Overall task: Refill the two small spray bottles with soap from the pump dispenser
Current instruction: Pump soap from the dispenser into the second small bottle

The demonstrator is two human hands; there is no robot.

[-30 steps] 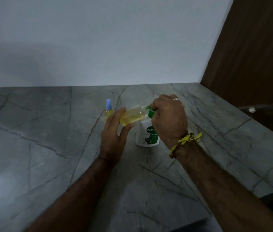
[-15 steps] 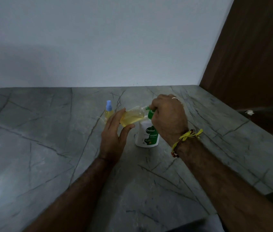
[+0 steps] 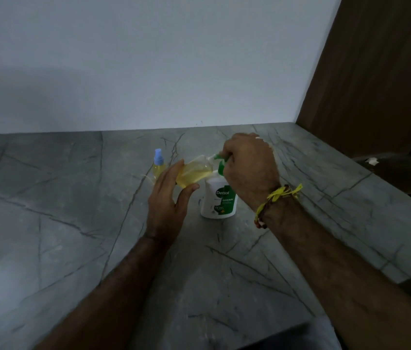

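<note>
Grey veined stone countertop (image 3: 73, 223) runs back to a pale wall, with a brown wooden panel (image 3: 376, 72) at the right. Nearest the camera, the left hand (image 3: 168, 198) grips the open clear plastic spray bottle of yellow liquid (image 3: 194, 171), tilted with its mouth toward the green pump nozzle. Just beside it, the right hand (image 3: 248, 165), wearing a yellow thread wristband (image 3: 279, 195), is curled over the pump head of the white and green soap dispenser (image 3: 218, 198), which stands on the counter. Farther back stands the 2nd small bottle with a blue spray cap (image 3: 158, 164), apart from both hands. The step in hand appears to be pumping soap into bottle 1. Next, the mouth must stay aligned under the nozzle, or soap could spill.
</note>
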